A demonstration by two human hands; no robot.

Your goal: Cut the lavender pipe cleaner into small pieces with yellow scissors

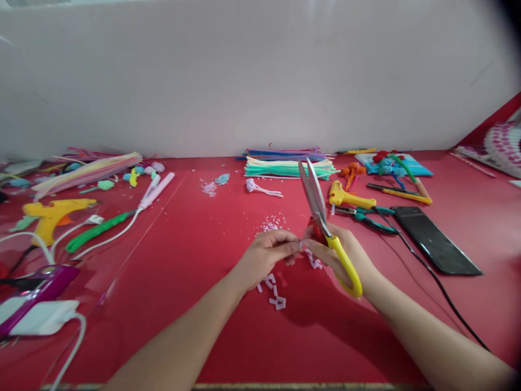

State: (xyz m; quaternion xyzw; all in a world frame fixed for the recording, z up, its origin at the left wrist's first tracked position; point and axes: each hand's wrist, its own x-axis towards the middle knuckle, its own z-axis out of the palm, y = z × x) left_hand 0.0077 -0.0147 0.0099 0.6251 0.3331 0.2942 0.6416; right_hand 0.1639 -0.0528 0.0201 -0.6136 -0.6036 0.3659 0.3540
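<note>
My right hand (342, 255) is closed round the yellow handle of a pair of scissors (315, 198), whose blades point up and away. Its fingertips also pinch a small pale piece (302, 245) together with the fingertips of my left hand (271, 250); both hands meet over the red table (195, 260). Several short pale lilac bent pieces (273, 290) lie on the table just under my hands, and more pale snippets (272, 222) lie just beyond them.
Bundles of coloured pipe cleaners (287, 163) lie by the back wall. Right: a yellow glue gun (348, 196), teal pliers (372, 217), a black phone (435, 239) and a black cable. Left: another glue gun (55, 213), pale pipe cleaners (87, 171), a white wand tool, chargers.
</note>
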